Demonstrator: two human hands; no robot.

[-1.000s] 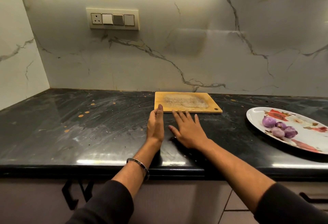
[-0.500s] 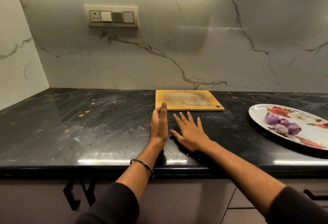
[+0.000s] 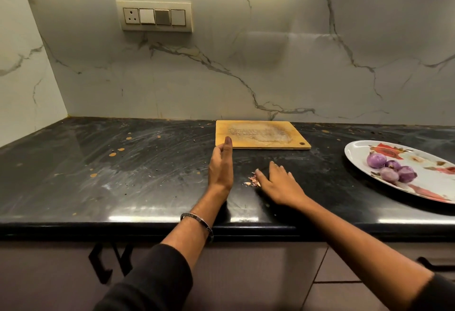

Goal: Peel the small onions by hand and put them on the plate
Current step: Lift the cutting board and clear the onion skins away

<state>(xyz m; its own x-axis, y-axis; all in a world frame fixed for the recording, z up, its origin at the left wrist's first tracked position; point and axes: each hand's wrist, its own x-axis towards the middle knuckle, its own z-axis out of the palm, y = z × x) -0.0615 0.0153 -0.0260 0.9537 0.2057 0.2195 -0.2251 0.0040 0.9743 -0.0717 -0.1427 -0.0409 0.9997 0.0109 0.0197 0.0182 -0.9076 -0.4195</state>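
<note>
Four peeled onions [image 3: 391, 169] are seen heaped on the plate [image 3: 357, 149] at right; peeling judged done. Skin scraps [image 3: 252, 181] remain on the counter [image 3: 123, 175]. Left hand [image 3: 220, 166] held edge-on, fingers straight; right hand [image 3: 279, 182] laid flat, spread, touching scraps.

Countertop: we are looking at a dark glossy countertop [image 3: 123, 175], streaked pale and carrying small orange specks on its left half.
Cutting board: a wooden cutting board [image 3: 261, 135] is lying flat near the back wall, showing a worn pale patch and a hole at its near right corner.
Wall: white marble wall [image 3: 270, 69] with grey veins is rising behind.
Switch panel: a cream switch panel [image 3: 154, 16] is sitting on the wall, socket at its left end.
Cabinets: we are seeing cabinet fronts [image 3: 258, 273] with black handles [image 3: 110, 264] below the edge.
</note>
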